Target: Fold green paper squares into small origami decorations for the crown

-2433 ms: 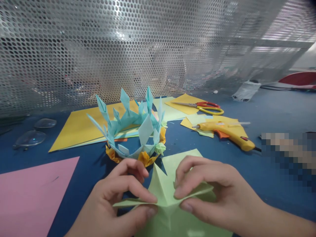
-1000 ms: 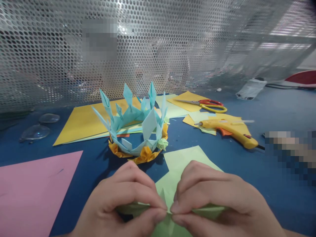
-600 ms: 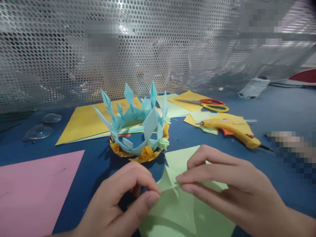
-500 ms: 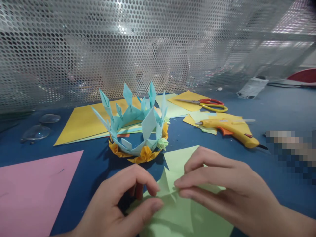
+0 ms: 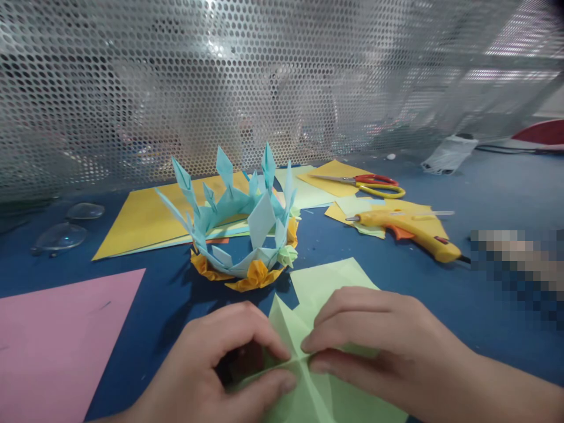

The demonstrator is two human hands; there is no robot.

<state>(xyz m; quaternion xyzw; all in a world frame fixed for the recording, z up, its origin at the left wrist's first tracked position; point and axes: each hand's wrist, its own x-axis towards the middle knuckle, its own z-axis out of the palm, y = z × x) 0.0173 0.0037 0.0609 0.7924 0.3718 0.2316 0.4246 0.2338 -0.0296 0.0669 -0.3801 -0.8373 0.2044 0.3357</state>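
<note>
Both hands pinch a sheet of light green paper [image 5: 293, 329] that is creased and partly folded, with ridges meeting near its middle. My left hand [image 5: 220, 358] holds it from the left, thumb and index finger close together at a crease. From the right, my right hand [image 5: 374, 346] grips the same crease between thumb and fingers. The two sets of fingertips are almost touching. Another light green sheet [image 5: 328, 273] lies just beyond the hands. Behind them stands a light blue folded-paper crown [image 5: 262, 220] with orange and pale green paper flowers round its base.
A pink sheet [image 5: 66, 335] lies at left, glasses [image 5: 61, 235] behind it. Yellow paper [image 5: 150, 217] lies under the crown's back. Scissors [image 5: 374, 185] and a yellow glue gun [image 5: 409, 232] rest on paper at right. A perforated metal panel [image 5: 220, 88] stands behind.
The fingertips of both hands have come closer together at the crease. My right hand has moved slightly down and left, and the folded green paper has opened into sharper ridges.
</note>
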